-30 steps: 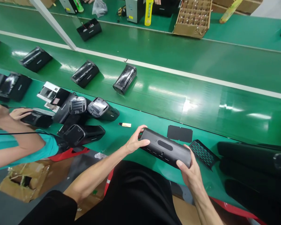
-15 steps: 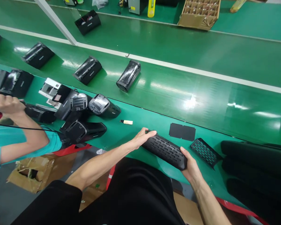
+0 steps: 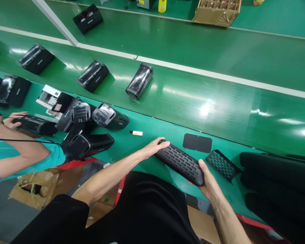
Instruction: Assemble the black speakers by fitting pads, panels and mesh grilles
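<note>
Between my hands is a black speaker [image 3: 180, 162] with a slotted grille facing up, slanting down to the right over the green bench. My left hand [image 3: 154, 148] grips its upper left end, thumb on top. Around the lower right end is my right hand [image 3: 208, 181], its thumb along the edge and its other fingers mostly hidden beneath. Just beyond the speaker lies a flat black sheet [image 3: 197, 143] with notched edges. A loose curved slotted grille [image 3: 222, 165] rests to the right of my right hand.
Several black speaker bodies [image 3: 110, 116] stand at left, beside a co-worker's hand [image 3: 14, 120] on another speaker. A small cream-coloured tool [image 3: 136, 133] lies on the bench. More speakers [image 3: 139, 81] sit on the green conveyor [image 3: 178, 98]. Dark rolled shapes [image 3: 277, 169] fill the right side.
My hands keep hold of the speaker, which has turned slightly so more of its grille faces up. At left, the co-worker's raised hand has come down and away.
</note>
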A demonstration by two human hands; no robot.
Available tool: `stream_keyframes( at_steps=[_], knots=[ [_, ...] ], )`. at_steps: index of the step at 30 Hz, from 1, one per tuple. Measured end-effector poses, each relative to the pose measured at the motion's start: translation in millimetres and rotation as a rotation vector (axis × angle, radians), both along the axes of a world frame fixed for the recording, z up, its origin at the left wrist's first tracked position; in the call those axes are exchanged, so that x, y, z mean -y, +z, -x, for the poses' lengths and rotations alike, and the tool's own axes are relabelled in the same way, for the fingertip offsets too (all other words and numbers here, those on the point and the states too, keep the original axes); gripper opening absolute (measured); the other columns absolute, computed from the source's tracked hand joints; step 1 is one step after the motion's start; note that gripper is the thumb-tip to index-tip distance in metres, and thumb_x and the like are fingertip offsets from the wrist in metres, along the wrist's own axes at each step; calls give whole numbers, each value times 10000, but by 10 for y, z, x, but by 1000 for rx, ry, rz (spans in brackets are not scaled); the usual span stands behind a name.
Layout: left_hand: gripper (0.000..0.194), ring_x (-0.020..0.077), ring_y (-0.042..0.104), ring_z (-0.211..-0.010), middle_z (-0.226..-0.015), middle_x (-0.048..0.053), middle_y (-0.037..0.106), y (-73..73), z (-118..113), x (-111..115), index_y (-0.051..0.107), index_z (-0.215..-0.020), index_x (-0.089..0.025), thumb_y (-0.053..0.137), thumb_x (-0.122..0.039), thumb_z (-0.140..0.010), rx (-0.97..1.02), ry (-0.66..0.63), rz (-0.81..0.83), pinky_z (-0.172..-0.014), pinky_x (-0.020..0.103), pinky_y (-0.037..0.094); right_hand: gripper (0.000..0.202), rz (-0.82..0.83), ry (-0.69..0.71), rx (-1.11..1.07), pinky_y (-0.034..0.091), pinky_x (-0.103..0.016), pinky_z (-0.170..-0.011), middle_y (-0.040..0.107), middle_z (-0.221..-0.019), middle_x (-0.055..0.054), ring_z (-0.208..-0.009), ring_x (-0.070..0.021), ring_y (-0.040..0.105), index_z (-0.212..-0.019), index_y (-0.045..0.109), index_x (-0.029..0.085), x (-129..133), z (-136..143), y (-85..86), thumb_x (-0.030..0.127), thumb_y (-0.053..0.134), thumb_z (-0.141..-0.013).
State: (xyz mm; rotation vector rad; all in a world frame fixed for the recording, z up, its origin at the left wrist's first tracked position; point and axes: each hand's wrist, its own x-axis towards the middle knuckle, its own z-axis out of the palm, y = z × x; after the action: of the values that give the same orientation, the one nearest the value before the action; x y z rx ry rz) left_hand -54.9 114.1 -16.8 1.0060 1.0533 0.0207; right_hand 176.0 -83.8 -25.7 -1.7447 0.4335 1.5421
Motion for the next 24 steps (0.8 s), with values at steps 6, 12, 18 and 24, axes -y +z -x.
stream_keyframes(
  at_steps=[6, 12, 18, 24],
  knots=[
    [807, 330, 621, -1220, -1325, 93, 652, -33, 75, 23, 540, -1478, -267, 772, -641, -801, 118, -69, -123, -1106, 481, 469, 600, -18, -18, 139, 679, -504, -707, 812, -866, -114, -744, -326, 770, -922, 733, 204, -69, 116, 136, 743, 855, -690],
    [974, 355, 608, -1312, -1420, 129, 630, -47, 174, -146, 416, -1604, -298, 814, -645, -785, 169, -200, -19, -1130, 525, 466, 822, -220, -37, 170, 659, -513, -871, 738, -1350, -122, -1192, -373, 722, -1368, 645, 248, 257, 350, 124, 622, 921, -691],
    [1098, 392, 533, -1426, -1557, 160, 547, -15, -140, -532, 354, -1655, -276, 843, -664, -752, 194, -197, -111, -1208, 550, 395, 758, -352, -36, 241, 665, -478, -755, 733, -1327, -138, -1056, -359, 741, -1351, 671, 233, -3, 155, 86, 613, 878, -728],
    [802, 299, 624, -1248, -1581, 196, 504, 27, -712, -832, 395, -1591, -221, 622, -640, -946, 3, 132, -488, -1101, 488, 472, 522, -389, -223, 268, 627, -347, -608, 772, -945, -58, -805, -240, 722, -1109, 702, 224, -1410, -1058, -181, 589, 839, -762]
  ],
)
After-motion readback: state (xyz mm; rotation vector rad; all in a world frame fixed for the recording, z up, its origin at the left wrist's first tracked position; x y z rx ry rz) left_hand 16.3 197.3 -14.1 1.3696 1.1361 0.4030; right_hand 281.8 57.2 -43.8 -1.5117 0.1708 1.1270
